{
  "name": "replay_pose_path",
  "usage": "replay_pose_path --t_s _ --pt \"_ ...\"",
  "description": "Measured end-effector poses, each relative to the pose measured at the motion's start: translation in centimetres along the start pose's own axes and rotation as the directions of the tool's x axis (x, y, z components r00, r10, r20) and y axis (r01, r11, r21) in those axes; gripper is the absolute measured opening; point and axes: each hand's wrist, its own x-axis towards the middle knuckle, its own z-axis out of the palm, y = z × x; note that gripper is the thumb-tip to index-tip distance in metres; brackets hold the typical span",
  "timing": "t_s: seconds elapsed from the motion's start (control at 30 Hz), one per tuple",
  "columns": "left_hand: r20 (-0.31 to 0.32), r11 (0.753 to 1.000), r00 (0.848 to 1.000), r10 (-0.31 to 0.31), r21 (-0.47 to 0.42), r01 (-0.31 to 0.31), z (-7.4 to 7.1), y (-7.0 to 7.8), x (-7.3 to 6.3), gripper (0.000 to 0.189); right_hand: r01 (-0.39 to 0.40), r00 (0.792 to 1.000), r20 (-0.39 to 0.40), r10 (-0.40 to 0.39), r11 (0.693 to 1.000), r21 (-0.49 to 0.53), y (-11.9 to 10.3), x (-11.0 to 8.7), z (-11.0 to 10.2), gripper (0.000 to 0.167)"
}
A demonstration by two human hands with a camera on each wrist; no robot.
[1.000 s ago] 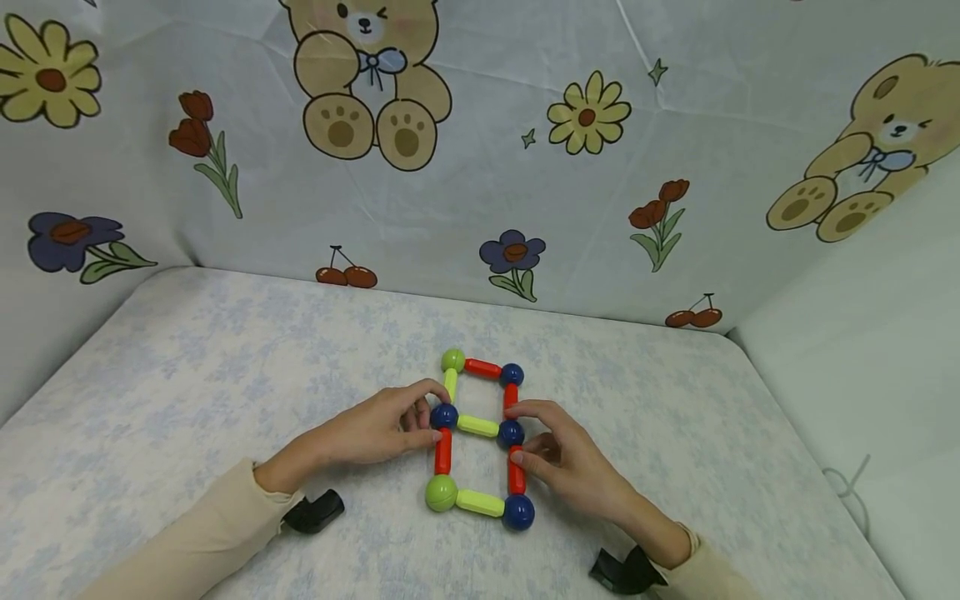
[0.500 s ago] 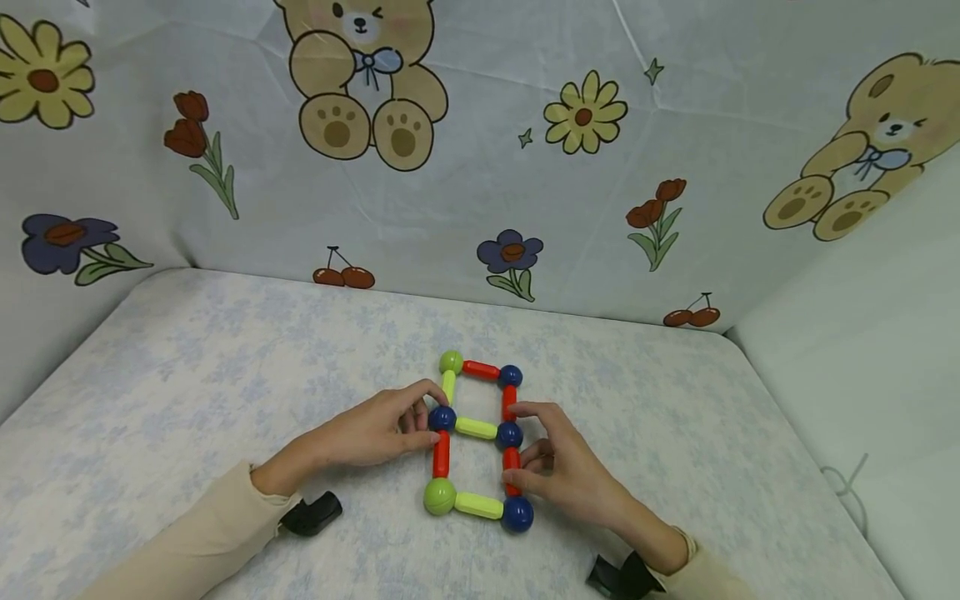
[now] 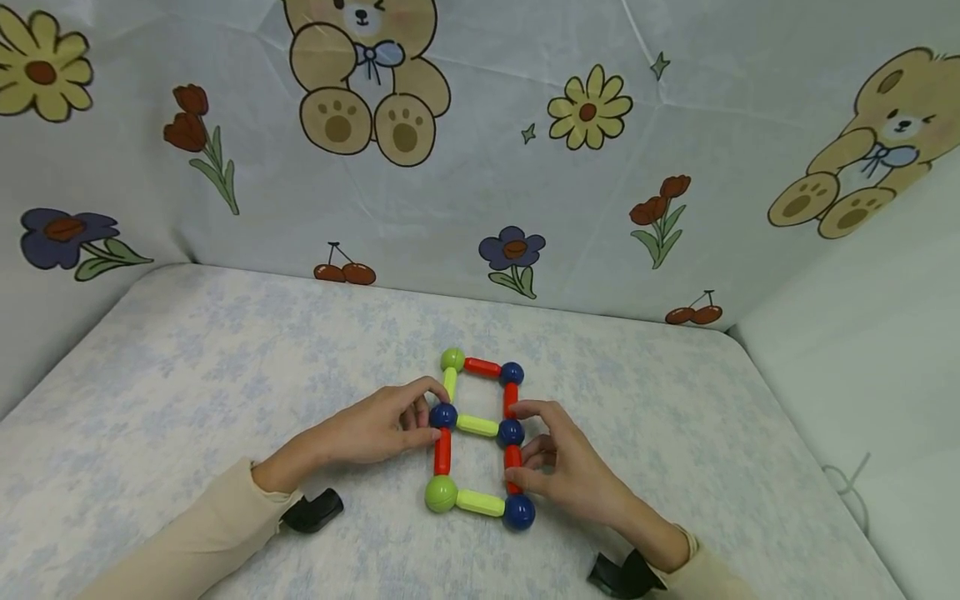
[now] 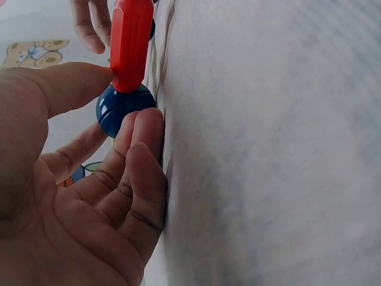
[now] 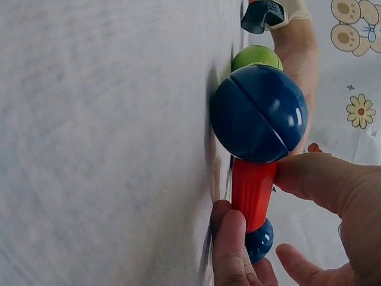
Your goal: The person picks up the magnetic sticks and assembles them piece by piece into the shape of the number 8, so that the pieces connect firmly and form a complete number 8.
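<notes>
On the cloth lies a ladder-like frame of magnetic rods and balls, with two squares sharing a middle yellow-green rod (image 3: 477, 426). My left hand (image 3: 378, 427) holds the left middle blue ball (image 3: 443, 415); in the left wrist view the thumb touches the end of a red rod (image 4: 131, 44) joined to that ball, and curled fingers rest against the ball. My right hand (image 3: 573, 467) pinches the near right red rod (image 5: 253, 190) between thumb and fingers. That rod runs between the right middle blue ball (image 3: 511, 432) and the near right blue ball (image 3: 519, 512).
A green ball (image 3: 441, 493) forms the near left corner, and another green ball (image 3: 453, 359) the far left one. The pale patterned cloth (image 3: 247, 367) covers the table. Behind it rises a curtain (image 3: 450, 200) printed with bears and flowers. A thin cord (image 3: 851, 492) hangs at the right.
My right thumb has slid nearer and leftward onto the near right red rod, which has shifted slightly left. My left hand has stayed on the blue ball.
</notes>
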Motion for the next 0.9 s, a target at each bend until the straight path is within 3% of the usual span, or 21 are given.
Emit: replay_pose_path --t_s 0.4,0.9 --pt "0.004 1.000 1.000 -0.003 -0.010 0.003 -0.02 0.01 0.04 0.032 0.017 1.000 -0.006 -0.017 1.000 -0.002 0.19 0.10 -0.07 0.070" --pt "-0.025 0.999 0.999 0.026 0.036 -0.025 0.45 0.13 -0.06 0.030 -0.004 1.000 -0.030 0.002 0.998 -0.065 0.20 0.05 -0.47 0.049"
